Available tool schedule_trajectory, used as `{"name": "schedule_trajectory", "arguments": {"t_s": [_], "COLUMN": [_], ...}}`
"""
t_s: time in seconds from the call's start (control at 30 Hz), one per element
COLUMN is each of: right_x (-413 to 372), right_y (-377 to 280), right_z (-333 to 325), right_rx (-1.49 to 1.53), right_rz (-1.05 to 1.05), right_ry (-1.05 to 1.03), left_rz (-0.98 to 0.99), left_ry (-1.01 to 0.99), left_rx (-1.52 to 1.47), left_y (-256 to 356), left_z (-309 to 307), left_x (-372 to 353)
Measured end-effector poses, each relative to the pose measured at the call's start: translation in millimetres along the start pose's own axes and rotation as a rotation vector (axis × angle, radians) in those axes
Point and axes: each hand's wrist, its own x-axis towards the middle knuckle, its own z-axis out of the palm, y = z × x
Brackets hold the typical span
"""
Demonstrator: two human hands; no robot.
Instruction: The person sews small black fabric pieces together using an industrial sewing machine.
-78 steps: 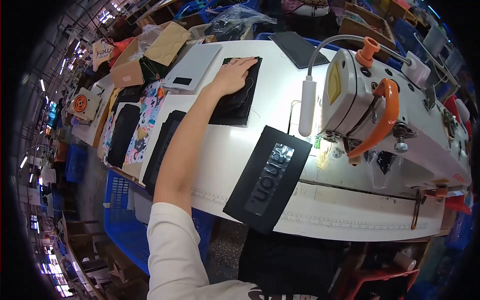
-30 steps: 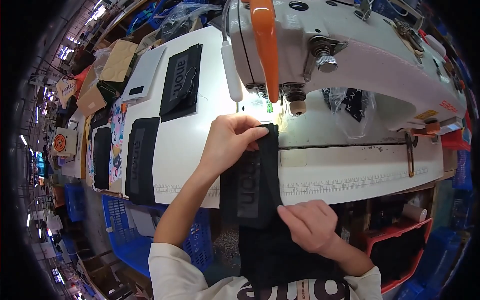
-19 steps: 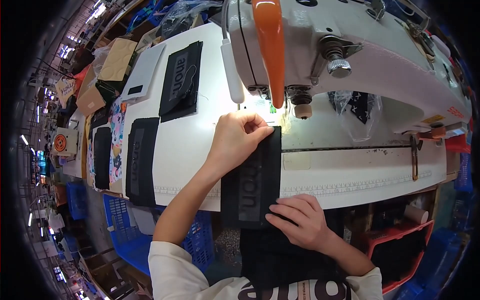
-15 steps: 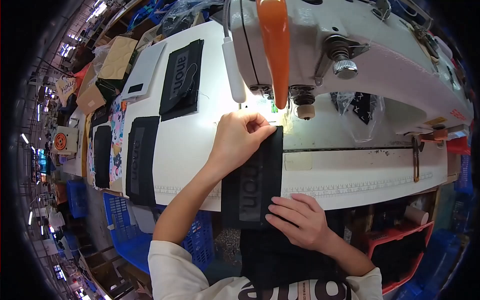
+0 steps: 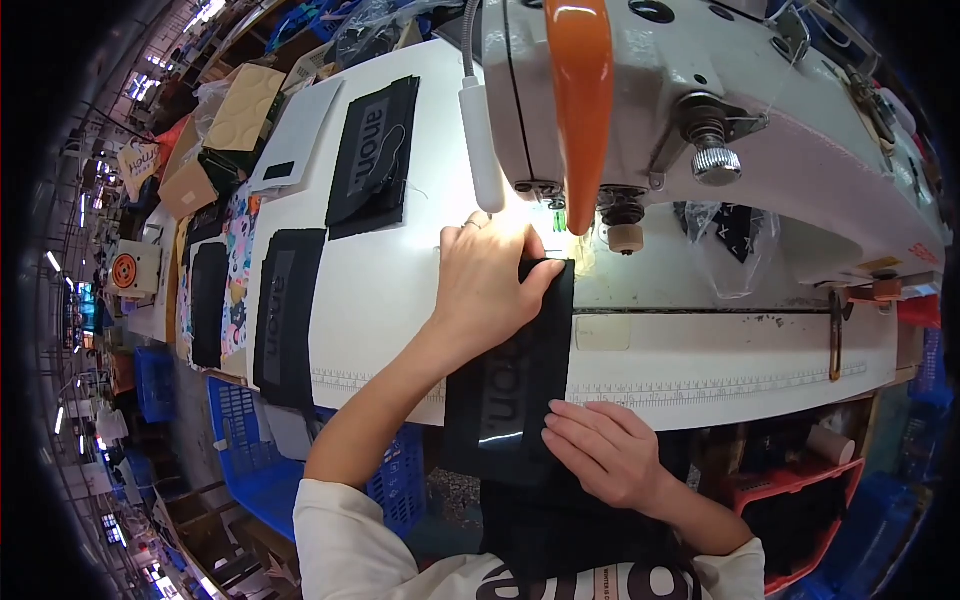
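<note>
A black fabric piece [image 5: 503,385] with dark raised lettering lies at the table's front edge, its lower end hanging over. My left hand [image 5: 488,285] grips its upper end, thumb along the top right corner, beside the lit needle area of the sewing machine [image 5: 640,150]. Further down, my right hand [image 5: 607,452] rests its outstretched fingertips on the fabric's right edge. The machine's orange part [image 5: 580,110] hangs just above and right of my left hand. Under my left hand, part of the lettering is hidden.
Black lettered pieces lie at the left [image 5: 287,318] and upper left [image 5: 372,155] of the white table [image 5: 720,385]. A plastic bag [image 5: 738,245] sits under the machine arm. Blue baskets [image 5: 250,440] and a red crate [image 5: 790,515] stand below. Cardboard boxes [image 5: 187,180] are at the far left.
My left hand has shifted slightly, its fingers now spread further forward beside the needle area. The fabric's lower end hangs a little lower. The whole view has shifted slightly.
</note>
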Motion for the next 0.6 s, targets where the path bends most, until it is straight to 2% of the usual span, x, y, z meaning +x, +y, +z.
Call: {"name": "schedule_trajectory", "arguments": {"t_s": [0.07, 0.17, 0.4, 0.6], "right_x": [6, 23, 37, 40], "right_y": [4, 11, 25, 27], "right_z": [-1, -8, -4, -3], "right_rx": [0.003, 0.01, 0.009, -0.009], "right_rz": [-0.018, 0.035, 0.02, 0.016], "right_ry": [0.019, 0.011, 0.02, 0.028], "left_rz": [-0.004, -0.074, -0.171, -0.162], "left_ry": [-0.052, 0.026, 0.032, 0.085], "left_rx": [-0.022, -0.181, -0.221, -0.185], "left_y": [-4, -15, -18, -20], "left_z": [1, 5, 4, 5], "left_x": [4, 15, 32, 32]}}
